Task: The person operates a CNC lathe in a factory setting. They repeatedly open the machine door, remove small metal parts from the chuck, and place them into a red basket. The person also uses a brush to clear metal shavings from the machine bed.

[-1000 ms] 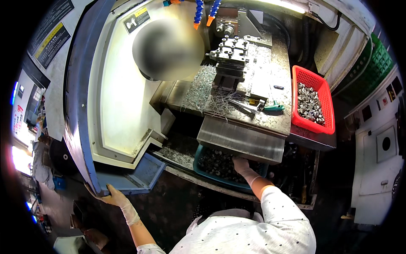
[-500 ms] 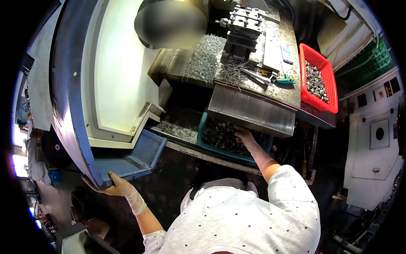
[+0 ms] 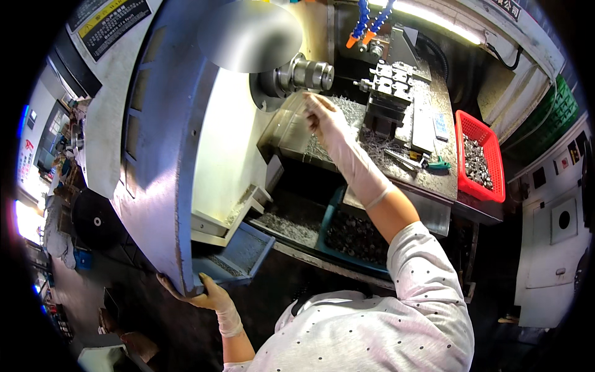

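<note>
My gloved right hand [image 3: 328,121] is raised just below and in front of the lathe's metal chuck [image 3: 312,75]. Its fingers are curled together; anything between them is too small to make out. At lower left my gloved left hand [image 3: 215,299] grips the bottom corner of the blue machine door [image 3: 170,229], thumb on the near side. Below my right forearm sits a teal bin [image 3: 323,237] of small dark metal parts [image 3: 356,239], partly under a metal ledge. A blurred oval covers the area above the chuck.
Right of the chuck stands a tool post [image 3: 390,84], with tangled metal shavings [image 3: 375,146] beneath it. A green-handled tool [image 3: 440,164] lies on the machine bed. A red basket [image 3: 495,155] holds small shiny parts. Blue coolant hoses [image 3: 361,22] hang above.
My right hand has left the parts in the teal bin and risen up and left to the chuck. My left hand stays on the door. The view has shifted, bringing the chuck into sight.
</note>
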`<control>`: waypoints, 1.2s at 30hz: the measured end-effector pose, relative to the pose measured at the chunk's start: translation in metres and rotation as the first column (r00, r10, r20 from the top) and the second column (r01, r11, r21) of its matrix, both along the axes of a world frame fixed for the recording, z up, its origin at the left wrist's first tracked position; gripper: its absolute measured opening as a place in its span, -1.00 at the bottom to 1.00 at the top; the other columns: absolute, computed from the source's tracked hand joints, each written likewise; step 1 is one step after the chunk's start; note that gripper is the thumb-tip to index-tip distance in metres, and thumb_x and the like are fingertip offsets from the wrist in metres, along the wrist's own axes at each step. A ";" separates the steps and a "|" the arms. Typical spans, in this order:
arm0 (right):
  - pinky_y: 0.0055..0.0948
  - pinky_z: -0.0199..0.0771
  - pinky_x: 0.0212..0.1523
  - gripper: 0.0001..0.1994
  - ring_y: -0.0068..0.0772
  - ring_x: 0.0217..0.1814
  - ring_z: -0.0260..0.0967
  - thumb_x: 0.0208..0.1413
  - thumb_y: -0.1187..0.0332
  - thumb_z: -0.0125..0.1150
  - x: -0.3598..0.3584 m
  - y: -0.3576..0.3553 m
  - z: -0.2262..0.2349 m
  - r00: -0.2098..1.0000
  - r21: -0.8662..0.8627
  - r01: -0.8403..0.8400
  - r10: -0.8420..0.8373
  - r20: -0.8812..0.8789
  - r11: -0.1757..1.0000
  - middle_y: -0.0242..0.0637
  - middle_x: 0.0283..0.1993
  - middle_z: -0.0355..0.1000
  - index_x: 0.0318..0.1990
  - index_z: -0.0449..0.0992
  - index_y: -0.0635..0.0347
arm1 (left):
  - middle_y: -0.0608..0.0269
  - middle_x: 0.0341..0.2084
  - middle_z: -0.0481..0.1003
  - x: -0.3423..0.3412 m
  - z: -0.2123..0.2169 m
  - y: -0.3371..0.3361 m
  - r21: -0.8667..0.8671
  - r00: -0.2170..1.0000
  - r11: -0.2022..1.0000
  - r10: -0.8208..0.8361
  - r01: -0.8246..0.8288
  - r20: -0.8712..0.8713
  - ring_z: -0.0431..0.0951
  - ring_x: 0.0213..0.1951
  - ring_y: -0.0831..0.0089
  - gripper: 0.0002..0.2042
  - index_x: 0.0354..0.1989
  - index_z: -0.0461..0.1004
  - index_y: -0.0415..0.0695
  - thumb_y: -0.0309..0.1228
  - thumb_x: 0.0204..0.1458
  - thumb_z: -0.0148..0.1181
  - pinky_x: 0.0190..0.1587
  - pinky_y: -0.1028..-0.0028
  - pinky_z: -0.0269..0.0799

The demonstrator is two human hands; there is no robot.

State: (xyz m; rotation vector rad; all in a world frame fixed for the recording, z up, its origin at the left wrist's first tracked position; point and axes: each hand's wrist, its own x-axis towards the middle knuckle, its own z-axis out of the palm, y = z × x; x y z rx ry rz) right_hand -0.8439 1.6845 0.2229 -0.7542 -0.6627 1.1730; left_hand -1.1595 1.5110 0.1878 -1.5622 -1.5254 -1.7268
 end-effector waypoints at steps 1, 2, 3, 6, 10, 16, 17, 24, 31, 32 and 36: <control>-0.69 0.18 -0.63 -0.80 -0.67 -0.63 0.19 -0.05 0.33 0.09 0.006 0.021 -0.005 0.997 -0.009 0.064 -0.064 -0.030 0.998 -0.45 -0.59 0.30 -0.24 0.39 0.14 | -0.02 0.06 0.05 -0.002 0.001 -0.001 0.002 0.998 0.999 0.046 -0.046 -0.043 0.07 0.08 0.16 -0.40 0.08 -0.04 -0.31 -0.72 -0.27 -0.10 0.12 0.27 -0.11; -0.69 0.19 -0.63 -0.78 -0.66 -0.63 0.19 -0.06 0.34 0.09 0.021 0.037 -0.015 0.987 -0.012 0.142 -0.143 -0.079 0.990 -0.44 -0.57 0.30 -0.22 0.36 0.15 | -0.03 0.06 0.05 0.000 -0.004 0.004 0.016 0.999 1.000 0.025 -0.024 -0.037 0.06 0.09 0.13 -0.40 0.07 -0.04 -0.32 -0.73 -0.28 -0.11 0.12 0.26 -0.11; -0.68 0.20 -0.63 -0.76 -0.65 -0.64 0.19 -0.06 0.36 0.09 0.028 0.051 -0.023 0.969 -0.016 0.206 -0.206 -0.133 0.979 -0.43 -0.56 0.30 -0.20 0.34 0.17 | -0.04 0.06 0.05 -0.001 -0.005 0.004 -0.001 0.999 1.000 0.030 -0.030 -0.020 0.06 0.09 0.12 -0.40 0.06 -0.03 -0.32 -0.72 -0.29 -0.11 0.12 0.24 -0.12; -0.67 0.21 -0.65 -0.75 -0.63 -0.67 0.17 -0.04 0.39 0.07 0.037 0.077 -0.044 0.896 0.040 0.440 -0.442 0.053 0.897 -0.37 -0.54 0.30 -0.19 0.28 0.23 | -0.06 0.05 0.04 0.000 -0.003 0.000 -0.035 0.999 0.998 0.043 -0.043 0.009 0.05 0.09 0.06 -0.43 0.03 0.02 -0.31 -0.72 -0.31 -0.11 0.11 0.19 -0.14; -0.64 0.24 -0.64 -0.80 -0.66 -0.64 0.18 0.03 0.32 -0.04 0.048 0.098 -0.058 0.842 -0.103 0.540 -0.537 0.056 0.835 -0.40 -0.66 0.31 -0.46 0.42 0.26 | -0.06 0.06 0.01 -0.007 -0.005 -0.002 -0.047 0.995 0.997 0.051 -0.055 -0.090 0.03 0.09 0.02 -0.43 0.04 0.00 -0.23 -0.72 -0.27 -0.10 0.11 0.19 -0.12; -0.66 0.24 -0.44 -0.81 -0.71 -0.49 0.19 -0.01 0.38 0.01 0.059 0.135 -0.063 0.623 0.047 0.776 -0.776 0.092 0.629 -0.44 -0.50 0.38 -0.36 0.44 0.34 | -0.04 0.08 -0.01 -0.013 -0.018 -0.007 -0.110 0.998 0.994 0.025 -0.018 0.061 0.01 0.11 0.07 -0.41 0.06 -0.05 -0.27 -0.71 -0.24 -0.05 0.12 0.20 -0.14; -0.65 0.24 -0.44 -0.82 -0.71 -0.48 0.20 -0.01 0.38 0.01 0.064 0.138 -0.062 0.632 0.072 0.767 -0.770 0.088 0.638 -0.43 -0.49 0.38 -0.37 0.44 0.34 | -0.04 0.08 -0.02 -0.012 -0.018 -0.007 -0.114 0.997 0.993 0.017 -0.009 0.072 0.01 0.11 0.08 -0.41 0.06 -0.06 -0.28 -0.70 -0.24 -0.05 0.12 0.20 -0.14; -0.65 0.27 -0.49 -0.87 -0.63 -0.53 0.24 -0.09 0.44 0.08 0.074 0.147 -0.074 0.628 -0.026 0.777 -0.778 -0.007 0.628 -0.39 -0.49 0.37 -0.38 0.43 0.30 | -0.09 0.07 -0.02 -0.015 -0.027 -0.006 -0.127 0.996 0.991 0.050 -0.041 0.069 0.01 0.10 0.06 -0.42 0.07 -0.06 -0.30 -0.63 -0.23 -0.06 0.11 0.20 -0.12; -0.67 0.23 -0.50 -0.88 -0.66 -0.55 0.20 -0.13 0.43 0.08 0.067 0.139 -0.065 0.608 -0.114 0.793 -0.787 0.104 0.598 -0.46 -0.54 0.34 -0.42 0.44 0.27 | -0.08 0.07 -0.02 -0.011 -0.014 -0.006 -0.132 0.999 0.991 0.040 -0.039 0.000 0.01 0.11 0.06 -0.41 0.08 -0.09 -0.29 -0.63 -0.24 -0.09 0.10 0.21 -0.12; -0.56 0.31 -0.40 -0.87 -0.53 -0.51 0.26 -0.11 0.45 0.04 0.065 0.137 -0.062 0.525 -0.048 0.843 -0.799 0.293 0.536 -0.30 -0.50 0.38 -0.42 0.42 0.34 | -0.08 0.07 -0.02 -0.012 -0.014 -0.006 -0.129 0.999 0.991 0.047 -0.048 -0.012 0.01 0.11 0.06 -0.41 0.08 -0.09 -0.28 -0.64 -0.24 -0.09 0.11 0.21 -0.12; -0.49 0.29 -0.25 -0.78 -0.37 -0.36 0.31 -0.08 0.45 -0.03 0.075 0.154 -0.073 0.301 0.188 0.888 -0.840 0.451 0.420 -0.12 -0.40 0.38 -0.30 0.39 0.44 | -0.08 0.07 -0.02 -0.009 -0.012 -0.004 -0.098 1.000 0.995 0.010 -0.008 0.016 0.01 0.11 0.06 -0.41 0.08 -0.08 -0.28 -0.65 -0.24 -0.10 0.11 0.21 -0.13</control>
